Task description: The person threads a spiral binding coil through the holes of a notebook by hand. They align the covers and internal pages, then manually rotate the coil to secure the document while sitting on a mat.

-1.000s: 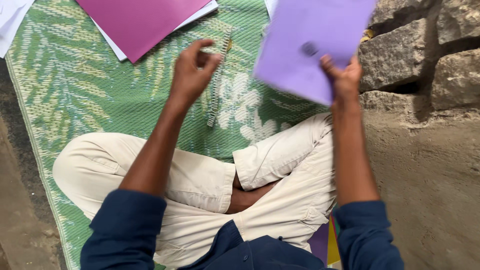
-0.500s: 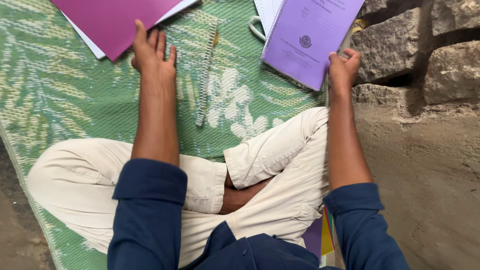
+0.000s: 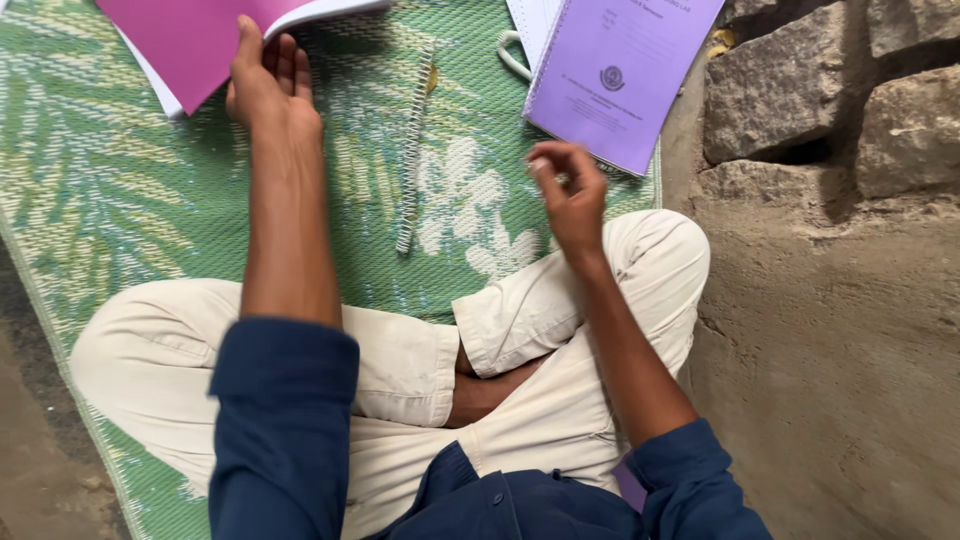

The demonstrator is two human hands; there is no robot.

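The left hand [image 3: 265, 85] lies flat and open on the pink-covered paper booklet [image 3: 195, 40]. The right hand [image 3: 568, 190] (fingers loosely curled, grasping nothing) hovers just below the lilac printed cover sheet [image 3: 620, 80]. Between them the white plastic spiral binding coil [image 3: 415, 150] lies on the green woven mat [image 3: 100, 190], its long axis pointing away from the person.

Left hand [image 3: 265, 85] stretched forward, fingers together; right hand [image 3: 568, 195] raised, fingers loosely curled.

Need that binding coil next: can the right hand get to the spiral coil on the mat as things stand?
Probably yes: the right hand is empty, and only bare mat lies between it and the spiral coil.
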